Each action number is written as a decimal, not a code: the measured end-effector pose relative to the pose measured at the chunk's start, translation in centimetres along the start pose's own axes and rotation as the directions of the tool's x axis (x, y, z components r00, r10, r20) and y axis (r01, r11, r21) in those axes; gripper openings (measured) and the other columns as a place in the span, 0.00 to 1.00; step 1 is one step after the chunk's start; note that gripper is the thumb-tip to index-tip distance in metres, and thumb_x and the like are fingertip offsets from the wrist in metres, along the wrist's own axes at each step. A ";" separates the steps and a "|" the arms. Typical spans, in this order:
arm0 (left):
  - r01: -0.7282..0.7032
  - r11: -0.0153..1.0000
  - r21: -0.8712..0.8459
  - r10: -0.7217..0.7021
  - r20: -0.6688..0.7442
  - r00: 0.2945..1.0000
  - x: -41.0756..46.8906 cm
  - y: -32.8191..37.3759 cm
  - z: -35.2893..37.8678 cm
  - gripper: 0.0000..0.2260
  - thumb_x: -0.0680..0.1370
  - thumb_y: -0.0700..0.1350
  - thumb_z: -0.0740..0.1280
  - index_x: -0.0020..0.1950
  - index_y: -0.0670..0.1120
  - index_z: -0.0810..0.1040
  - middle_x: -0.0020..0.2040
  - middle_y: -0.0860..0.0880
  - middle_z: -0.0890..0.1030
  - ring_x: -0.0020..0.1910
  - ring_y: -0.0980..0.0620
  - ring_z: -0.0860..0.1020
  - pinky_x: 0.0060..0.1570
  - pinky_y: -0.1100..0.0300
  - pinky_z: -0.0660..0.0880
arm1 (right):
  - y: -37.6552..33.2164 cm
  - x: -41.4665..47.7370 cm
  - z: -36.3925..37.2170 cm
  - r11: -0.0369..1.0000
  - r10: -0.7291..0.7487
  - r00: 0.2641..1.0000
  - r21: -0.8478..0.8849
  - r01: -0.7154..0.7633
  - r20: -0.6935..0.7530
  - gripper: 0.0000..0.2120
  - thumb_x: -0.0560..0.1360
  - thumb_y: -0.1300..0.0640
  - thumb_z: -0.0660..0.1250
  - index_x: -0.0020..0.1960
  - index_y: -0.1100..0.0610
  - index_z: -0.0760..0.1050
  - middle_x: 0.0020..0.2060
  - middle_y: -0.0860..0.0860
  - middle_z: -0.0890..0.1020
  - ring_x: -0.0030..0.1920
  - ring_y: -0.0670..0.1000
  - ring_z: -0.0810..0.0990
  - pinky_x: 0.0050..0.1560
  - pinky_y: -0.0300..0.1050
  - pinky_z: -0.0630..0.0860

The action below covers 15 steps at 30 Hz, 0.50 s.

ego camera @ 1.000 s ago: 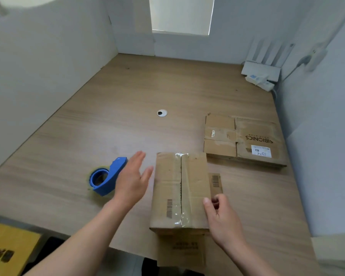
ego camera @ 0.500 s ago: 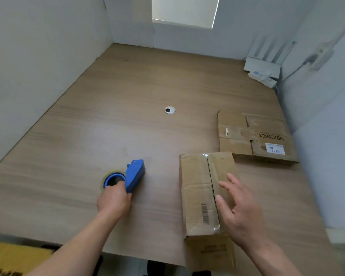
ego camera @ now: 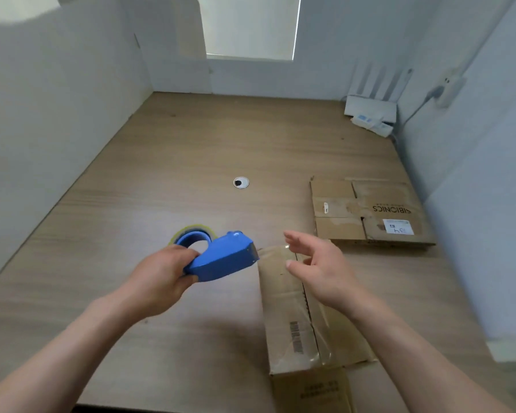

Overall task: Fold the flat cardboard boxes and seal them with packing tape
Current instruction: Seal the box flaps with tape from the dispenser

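Wooden tabletop (ego camera: 191, 150) boxed in by white partition walls (ego camera: 57, 114); near the front edge, right of centre, sits the folded cardboard box (ego camera: 283, 308), long side running away from the person, clear tape glinting along its centre seam, barcode (ego camera: 296, 336) on the left panel; a loose flap (ego camera: 310, 391) hangs down over the table edge at the near end. Right hand (ego camera: 319, 269) hovers above the far half of the box, palm turned left, fingers spread and slightly bent, gripping nothing; contact with the box is hard to judge from this angle, looks apart. Left hand (ego camera: 158, 278) is just left of the box, lifted off the table, fingers wrapped round the blue tape dispenser (ego camera: 221, 259); dispenser nose points right toward the box's far left corner, close to it; tape roll (ego camera: 191, 234) with a yellowish rim shows behind the fingers. Beyond the box, to the right, a flat cardboard box (ego camera: 367, 213) lies on the table, print reading SIBIONICS upside down, white label on its near right panel; well apart from the left hand. Round cable grommet (ego camera: 241, 182) mid-table; white router (ego camera: 370, 107) with upright antennas in the far right corner, a small white device lying in front of it; wall plug (ego camera: 447, 87) with a cable on the right partition.
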<state>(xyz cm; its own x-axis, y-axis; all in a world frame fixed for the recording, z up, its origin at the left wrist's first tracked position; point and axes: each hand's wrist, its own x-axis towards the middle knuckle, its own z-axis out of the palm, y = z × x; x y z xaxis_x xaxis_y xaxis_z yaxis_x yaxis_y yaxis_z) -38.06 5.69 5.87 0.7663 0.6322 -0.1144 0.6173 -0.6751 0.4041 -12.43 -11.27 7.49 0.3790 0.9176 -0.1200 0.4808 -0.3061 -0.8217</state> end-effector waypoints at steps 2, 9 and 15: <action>-0.081 0.997 -0.013 0.082 0.029 0.996 0.3 1.6 -2.0 0.03 0.72 0.49 0.66 0.41 0.56 0.72 0.40 0.58 0.75 0.43 0.53 0.72 0.43 0.53 0.74 | -0.4 0.6 -0.4 0.999 -0.010 0.998 0.050 0.007 0.059 0.31 0.76 0.62 0.69 0.76 0.48 0.66 0.69 0.42 0.75 0.66 0.39 0.74 0.69 0.47 0.72; -0.198 0.980 -0.003 0.198 0.031 0.980 1.6 5.9 -4.6 0.08 0.72 0.53 0.64 0.46 0.51 0.77 0.45 0.56 0.80 0.47 0.53 0.77 0.46 0.51 0.76 | -0.1 0.5 -2.3 0.942 -0.101 0.981 0.335 0.040 0.168 0.33 0.70 0.67 0.66 0.73 0.51 0.72 0.64 0.43 0.80 0.65 0.42 0.77 0.61 0.44 0.76; -0.160 0.987 0.000 0.160 0.079 0.984 2.9 7.5 -4.6 0.19 0.69 0.59 0.60 0.48 0.47 0.79 0.47 0.53 0.81 0.48 0.51 0.77 0.47 0.50 0.75 | 1.4 0.1 -4.0 0.903 -0.157 0.980 0.418 0.094 0.120 0.28 0.71 0.69 0.69 0.64 0.44 0.79 0.57 0.43 0.84 0.60 0.47 0.81 0.60 0.56 0.80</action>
<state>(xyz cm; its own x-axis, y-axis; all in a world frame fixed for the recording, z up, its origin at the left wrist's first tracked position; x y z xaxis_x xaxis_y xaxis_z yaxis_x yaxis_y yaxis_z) -32.01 4.23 12.76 0.8667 0.4842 -0.1197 0.4865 -0.7678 0.4169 -8.58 -12.63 8.57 0.2013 0.9780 -0.0552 0.1390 -0.0843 -0.9867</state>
